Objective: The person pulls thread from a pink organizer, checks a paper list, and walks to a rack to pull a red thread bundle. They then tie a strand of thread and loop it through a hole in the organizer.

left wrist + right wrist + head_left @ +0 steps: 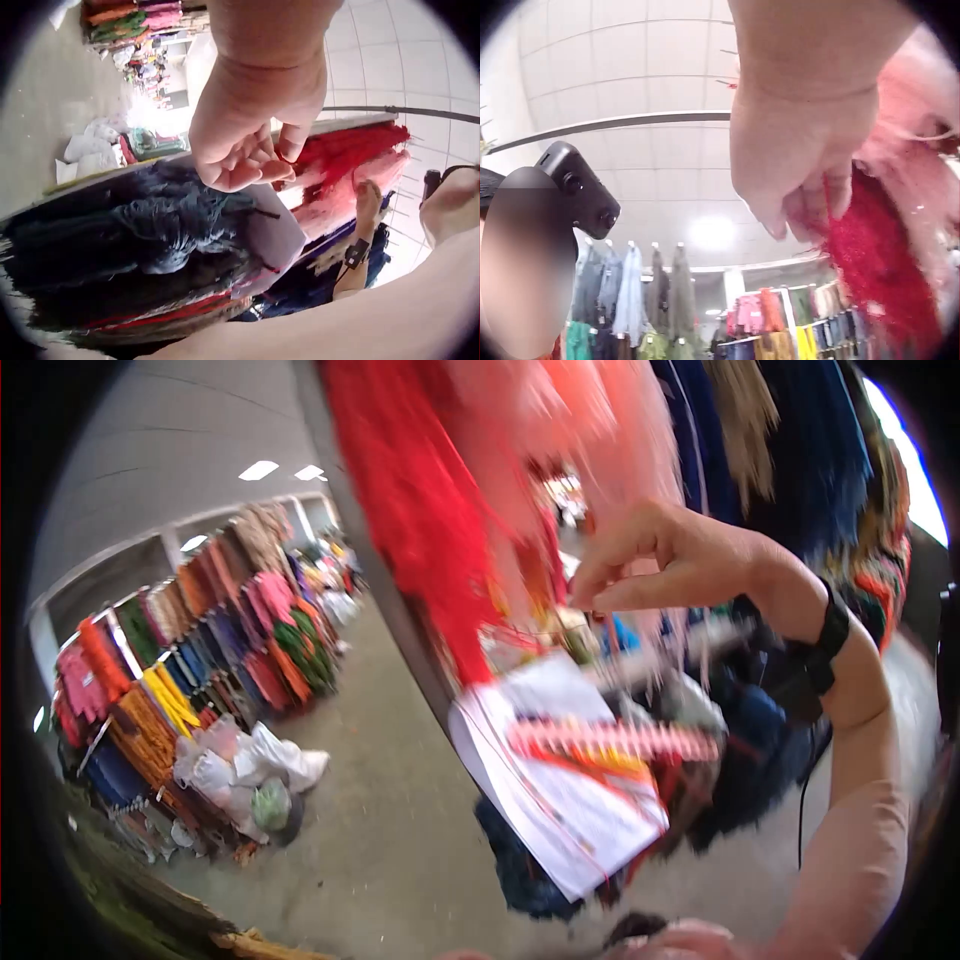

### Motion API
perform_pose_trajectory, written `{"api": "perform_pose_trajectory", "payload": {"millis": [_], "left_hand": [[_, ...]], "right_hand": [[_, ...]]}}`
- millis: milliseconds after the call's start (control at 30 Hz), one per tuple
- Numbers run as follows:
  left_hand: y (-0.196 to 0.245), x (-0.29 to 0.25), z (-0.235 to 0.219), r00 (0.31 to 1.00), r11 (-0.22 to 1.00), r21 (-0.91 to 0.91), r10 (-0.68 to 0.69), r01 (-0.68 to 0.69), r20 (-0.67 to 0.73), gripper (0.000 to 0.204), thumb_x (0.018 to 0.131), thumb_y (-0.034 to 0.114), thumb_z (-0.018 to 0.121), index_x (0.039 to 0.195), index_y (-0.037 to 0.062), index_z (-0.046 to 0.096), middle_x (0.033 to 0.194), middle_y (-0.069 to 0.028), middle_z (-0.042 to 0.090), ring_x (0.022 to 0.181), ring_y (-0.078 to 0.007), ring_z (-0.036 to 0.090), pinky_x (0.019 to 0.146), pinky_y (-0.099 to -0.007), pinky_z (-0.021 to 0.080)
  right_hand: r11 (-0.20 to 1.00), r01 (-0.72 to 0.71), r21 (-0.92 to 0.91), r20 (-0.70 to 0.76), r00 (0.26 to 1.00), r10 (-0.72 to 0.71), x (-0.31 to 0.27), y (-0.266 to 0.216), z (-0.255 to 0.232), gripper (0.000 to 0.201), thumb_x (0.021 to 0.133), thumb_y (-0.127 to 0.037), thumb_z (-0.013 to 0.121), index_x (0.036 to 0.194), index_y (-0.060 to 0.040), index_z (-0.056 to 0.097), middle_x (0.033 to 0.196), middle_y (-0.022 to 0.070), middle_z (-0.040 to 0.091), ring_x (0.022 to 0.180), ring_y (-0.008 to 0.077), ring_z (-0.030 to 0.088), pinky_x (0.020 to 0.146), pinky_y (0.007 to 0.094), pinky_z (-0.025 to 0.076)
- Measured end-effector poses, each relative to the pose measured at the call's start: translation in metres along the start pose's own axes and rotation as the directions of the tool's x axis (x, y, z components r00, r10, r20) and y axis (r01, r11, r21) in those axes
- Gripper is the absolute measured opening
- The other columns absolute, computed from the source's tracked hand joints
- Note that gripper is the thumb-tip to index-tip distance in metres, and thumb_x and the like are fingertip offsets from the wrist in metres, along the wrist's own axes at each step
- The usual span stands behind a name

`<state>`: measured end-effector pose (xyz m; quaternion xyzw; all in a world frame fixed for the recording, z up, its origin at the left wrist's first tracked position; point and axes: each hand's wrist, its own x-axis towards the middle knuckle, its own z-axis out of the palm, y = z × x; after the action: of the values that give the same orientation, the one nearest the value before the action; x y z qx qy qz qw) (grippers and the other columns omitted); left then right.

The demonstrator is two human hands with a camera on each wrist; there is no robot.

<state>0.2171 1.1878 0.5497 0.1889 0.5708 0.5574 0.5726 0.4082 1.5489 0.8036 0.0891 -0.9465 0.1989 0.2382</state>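
My right hand [665, 560], black band at its wrist, is raised beside hanging red yarn [420, 530] and pale pink yarn [630, 450]. In the right wrist view its curled fingers [817, 202] pinch a thin red strand beside the red yarn [885, 255]. My left hand [247, 142], in the left wrist view, has its fingers loosely bent and shows nothing held. Behind it are dark blue yarn [165, 217] and a white sheet [274, 240]. In the head view, the white sheet [560, 830] lies under a pink ridged strip [610, 740].
Dark blue and tan hanks [740, 430] hang at the upper right. Across the grey floor [390, 800] stands a rack of coloured yarn [190, 660] with white bags [270, 760] at its foot. A black camera [577, 187] is on the person's head.
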Motion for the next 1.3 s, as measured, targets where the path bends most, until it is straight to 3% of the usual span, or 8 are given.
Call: {"api": "perform_pose_trajectory", "payload": {"millis": [100,233,533,767,867,933,1000,1300], "left_hand": [[-0.031,0.02,-0.005,0.972,0.994,-0.072,-0.063,0.081,0.228,0.015,0.082,0.009,0.046,0.093,0.0015,0.052,0.079,-0.0046,0.053,0.071,-0.0143,0.048,0.065,-0.0218,0.038],[-0.043,0.028,0.021,0.937,0.989,0.002,-0.141,0.148,0.319,0.02,0.081,0.009,0.048,0.098,-0.0004,0.05,0.081,-0.0063,0.054,0.078,-0.017,0.049,0.072,-0.0267,0.039],[-0.081,0.014,0.107,0.908,0.967,-0.158,0.241,-0.198,0.342,0.017,0.078,0.002,0.049,0.093,-0.0055,0.053,0.08,-0.0109,0.055,0.074,-0.0158,0.051,0.066,-0.0257,0.041],[-0.128,-0.017,0.211,0.929,0.928,0.097,0.366,-0.36,-0.049,0.013,0.077,0.006,0.051,0.085,-0.0024,0.055,0.069,-0.01,0.054,0.061,-0.0156,0.048,0.058,-0.026,0.037],[-0.135,-0.006,0.229,0.794,0.878,0.41,0.427,-0.249,-0.433,0.016,0.081,0.012,0.049,0.091,0.0002,0.054,0.078,-0.0078,0.055,0.068,-0.0148,0.05,0.061,-0.0252,0.038],[-0.129,0.014,0.221,0.637,0.827,0.21,0.541,-0.521,-0.549,0.027,0.085,0.022,0.046,0.103,0.0031,0.049,0.096,-0.0058,0.053,0.08,-0.0139,0.049,0.068,-0.0265,0.038],[-0.097,0.02,0.225,0.517,0.756,0.397,0.65,-0.521,-0.557,0.036,0.087,0.029,0.04,0.114,0.0054,0.04,0.112,-0.0053,0.044,0.093,-0.015,0.045,0.074,-0.0285,0.036],[-0.019,0.045,0.208,0.401,0.631,0.471,0.767,-0.616,-0.501,0.044,0.086,0.037,0.038,0.12,0.0083,0.035,0.12,-0.0054,0.038,0.106,-0.0162,0.039,0.082,-0.0306,0.033]], "right_hand": [[0.88,-0.475,-0.002,0.179,0.866,0.467,-0.08,0.061,0.026,0.023,0.075,-0.018,0.056,0.082,0.0034,0.058,0.073,0.0043,0.058,0.069,0.0099,0.053,0.061,0.0251,0.043],[0.606,-0.794,0.046,0.241,0.598,0.764,-0.152,0.098,0.049,0.019,0.073,-0.019,0.057,0.08,-0.0018,0.059,0.072,0.001,0.056,0.066,0.0089,0.051,0.058,0.0243,0.041],[0.921,-0.384,-0.067,0.277,0.88,0.387,-0.172,0.148,0.121,0.043,0.061,-0.025,0.066,0.092,0.0022,0.054,0.079,0.0113,0.057,0.075,0.0204,0.053,0.068,0.0306,0.041],[0.871,-0.457,-0.179,0.418,0.766,0.487,-0.173,0.144,0.108,0.039,0.06,-0.021,0.068,0.088,0.0028,0.055,0.074,0.0071,0.057,0.065,0.0155,0.052,0.057,0.027,0.043],[0.807,-0.497,0.319,0.387,0.846,0.368,-0.188,0.161,0.101,0.025,0.067,-0.017,0.064,0.083,0.0014,0.057,0.066,0.0008,0.054,0.057,0.0072,0.048,0.05,0.0217,0.04],[0.769,-0.377,0.516,0.186,0.926,0.329,-0.194,0.147,0.096,0.014,0.073,-0.013,0.059,0.08,-0.0004,0.058,0.063,-0.0018,0.052,0.055,0.0039,0.046,0.048,0.019,0.038],[0.695,-0.312,0.648,0.051,0.928,0.369,-0.199,0.146,0.094,0.014,0.073,-0.013,0.059,0.081,-0.0008,0.058,0.064,-0.0019,0.052,0.056,0.0041,0.046,0.048,0.0194,0.038],[0.992,0.006,-0.125,-0.455,0.888,-0.062,-0.269,0.053,-0.023,0.017,0.069,-0.004,0.053,0.085,0.0003,0.058,0.074,0.01,0.055,0.068,0.0189,0.054,0.063,0.0265,0.042]]}}
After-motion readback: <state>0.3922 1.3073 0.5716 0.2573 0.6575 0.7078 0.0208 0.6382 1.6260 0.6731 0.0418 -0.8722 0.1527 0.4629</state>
